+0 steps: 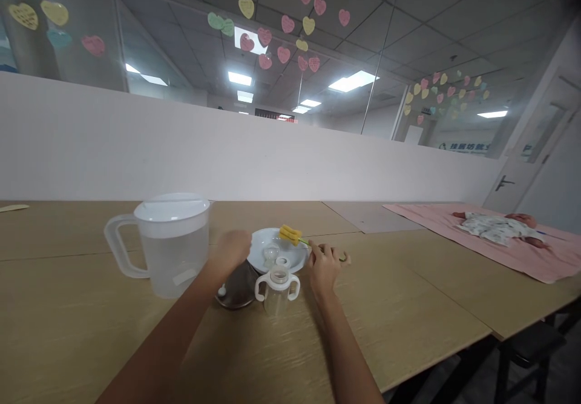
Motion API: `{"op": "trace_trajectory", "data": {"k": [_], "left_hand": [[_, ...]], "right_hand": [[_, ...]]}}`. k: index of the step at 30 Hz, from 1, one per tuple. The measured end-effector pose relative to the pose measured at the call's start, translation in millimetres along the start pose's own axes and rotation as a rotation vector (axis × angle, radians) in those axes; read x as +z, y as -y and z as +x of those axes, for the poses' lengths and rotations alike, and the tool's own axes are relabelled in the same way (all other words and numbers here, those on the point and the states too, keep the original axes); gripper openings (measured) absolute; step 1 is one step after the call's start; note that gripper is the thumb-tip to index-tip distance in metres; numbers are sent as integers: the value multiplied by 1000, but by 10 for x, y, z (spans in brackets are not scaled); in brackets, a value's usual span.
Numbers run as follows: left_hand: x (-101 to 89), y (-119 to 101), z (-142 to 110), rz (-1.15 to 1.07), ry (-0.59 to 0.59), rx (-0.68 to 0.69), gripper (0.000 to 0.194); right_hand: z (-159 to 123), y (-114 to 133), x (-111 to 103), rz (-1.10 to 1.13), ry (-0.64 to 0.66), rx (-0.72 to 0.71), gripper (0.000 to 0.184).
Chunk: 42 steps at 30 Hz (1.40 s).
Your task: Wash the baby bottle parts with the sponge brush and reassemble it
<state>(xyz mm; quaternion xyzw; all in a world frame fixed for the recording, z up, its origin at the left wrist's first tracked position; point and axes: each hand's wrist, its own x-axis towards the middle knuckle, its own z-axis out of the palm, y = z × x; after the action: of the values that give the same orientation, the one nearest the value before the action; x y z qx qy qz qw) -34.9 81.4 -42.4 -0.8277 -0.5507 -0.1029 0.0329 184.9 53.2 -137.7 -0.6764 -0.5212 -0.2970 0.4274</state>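
My right hand (324, 264) is closed round the handle of a bottle brush with a yellow sponge head (290, 234). The sponge head is over the far rim of a white plate (259, 241). My left hand (233, 248) is at the plate's left side, smeared by motion, so its fingers do not show clearly. On the plate lie a clear dome-shaped cap (271, 252) and a small white ring-like part (282, 262). In front of it a clear baby bottle (276, 300) with two white handles stands upright, its top uncovered. Left of the bottle is a dark round dish (238, 286), partly hidden by my left arm.
A large translucent pitcher (175, 258) with a white lid stands left of my left hand. Far right, a baby doll (488, 228) in patterned clothes lies on a pink cloth (431, 228). A white wall (227, 155) runs behind the table (385, 319). A dark stool (531, 343) is at the lower right.
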Motion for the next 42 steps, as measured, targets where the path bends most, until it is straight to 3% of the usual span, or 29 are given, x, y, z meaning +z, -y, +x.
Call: {"op": "trace_trajectory", "data": {"k": [5,9,12,19,25,28,33,36,39,40,42], "left_hand": [[289,-193,89,-20,-12,262,39],[532,-159,129,-36,24,254,45],[575,-120,165,-95,1,224,42],[290,-188,161,-205,-280,142,33],[-18,-196,70,-330,-367,158,50],[-129,-224,37,-368,-398,206,46],[-272,-325,-83,-515,-304,330,40],[-296,-344,-142,-652,-103,313,38],[-297,-323,-153,-759,123,192,58],[-301,-307,-149,-754,131,170,61],[-323,-257,-139,-647,-1,159,53]], "right_hand": [[-13,28,-20,12,5,-7,30],[-9,47,-36,16,5,-2,30],[-2,49,-47,41,-17,-4,29],[18,53,-100,178,-181,-28,28],[19,66,-147,251,-273,-2,27],[9,78,-162,296,-284,-73,27],[2,79,-188,368,-327,-217,29],[-4,61,-205,369,-358,-271,29],[-18,54,-210,343,-335,-291,30],[-23,54,-206,323,-320,-286,30],[-28,51,-189,272,-295,-254,31]]}}
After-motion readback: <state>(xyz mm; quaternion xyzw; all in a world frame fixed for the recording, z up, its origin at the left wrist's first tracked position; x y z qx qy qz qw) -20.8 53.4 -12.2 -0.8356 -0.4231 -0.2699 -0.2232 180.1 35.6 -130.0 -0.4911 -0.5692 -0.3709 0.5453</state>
